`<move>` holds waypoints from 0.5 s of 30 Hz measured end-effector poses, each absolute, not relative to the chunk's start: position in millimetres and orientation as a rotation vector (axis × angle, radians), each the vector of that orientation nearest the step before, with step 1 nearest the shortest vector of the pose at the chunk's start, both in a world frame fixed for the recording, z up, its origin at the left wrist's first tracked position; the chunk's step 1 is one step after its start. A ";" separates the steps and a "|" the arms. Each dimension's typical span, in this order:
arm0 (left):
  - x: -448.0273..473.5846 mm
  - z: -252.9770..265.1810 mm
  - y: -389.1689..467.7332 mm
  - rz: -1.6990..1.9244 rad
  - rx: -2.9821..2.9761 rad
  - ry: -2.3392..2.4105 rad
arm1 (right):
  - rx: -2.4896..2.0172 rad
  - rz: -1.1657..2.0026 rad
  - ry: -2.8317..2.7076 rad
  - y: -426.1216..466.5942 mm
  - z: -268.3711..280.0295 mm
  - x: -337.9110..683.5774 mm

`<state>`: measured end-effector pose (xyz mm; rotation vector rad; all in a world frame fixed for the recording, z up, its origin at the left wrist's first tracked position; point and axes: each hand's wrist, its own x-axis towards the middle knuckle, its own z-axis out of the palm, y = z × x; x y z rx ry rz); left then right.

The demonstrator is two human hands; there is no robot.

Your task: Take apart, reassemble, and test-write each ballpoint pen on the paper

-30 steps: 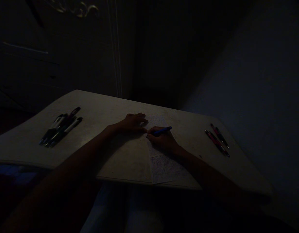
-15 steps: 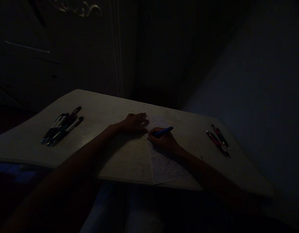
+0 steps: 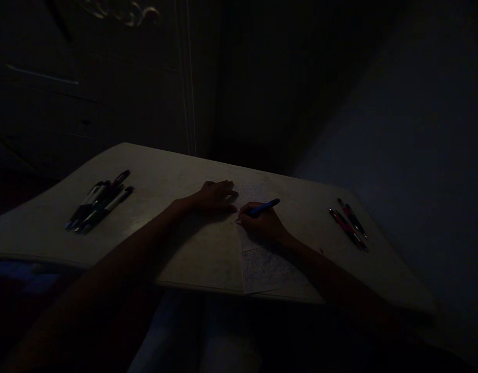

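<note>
A sheet of paper (image 3: 262, 269) covered in dense marks lies on the pale table (image 3: 200, 248), close to its front edge. My right hand (image 3: 262, 224) grips a blue pen (image 3: 265, 207), its tip down at the paper's left side and its back end tilted up to the right. Part of the sheet is hidden under this hand and forearm. My left hand (image 3: 216, 197) rests flat with fingers apart, fingertips at the paper's upper left edge. It holds nothing.
Several pens (image 3: 99, 204) lie in a bunch on the table's left. A few more pens (image 3: 349, 225) lie at the right, near the wall (image 3: 425, 171). A dark cabinet (image 3: 138, 93) stands behind the table. The room is very dim.
The pen's back end has swung slightly up and to the right, and my right hand has shifted a little. My left hand stays in place.
</note>
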<state>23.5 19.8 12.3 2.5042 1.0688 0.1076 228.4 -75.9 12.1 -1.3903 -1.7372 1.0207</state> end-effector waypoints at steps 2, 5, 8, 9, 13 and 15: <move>24.4 14.6 18.2 0.093 2.508 1.073 | -1.390 1.017 -1.724 -74.6 9.8 229.0; 25.4 17.2 16.9 0.066 2.521 1.072 | -1.371 1.041 -1.744 -74.4 7.9 230.1; 25.1 17.7 17.1 0.062 2.523 1.063 | -1.358 1.065 -1.770 -75.8 8.2 230.9; 24.8 17.6 17.3 0.066 2.519 1.057 | -1.359 1.064 -1.775 -76.3 8.7 231.1; 23.6 17.6 17.6 0.057 2.500 1.034 | -1.355 1.050 -1.793 -77.3 11.0 230.9; 23.4 17.4 17.4 0.051 2.493 1.037 | -1.356 1.048 -1.804 -77.1 12.0 230.5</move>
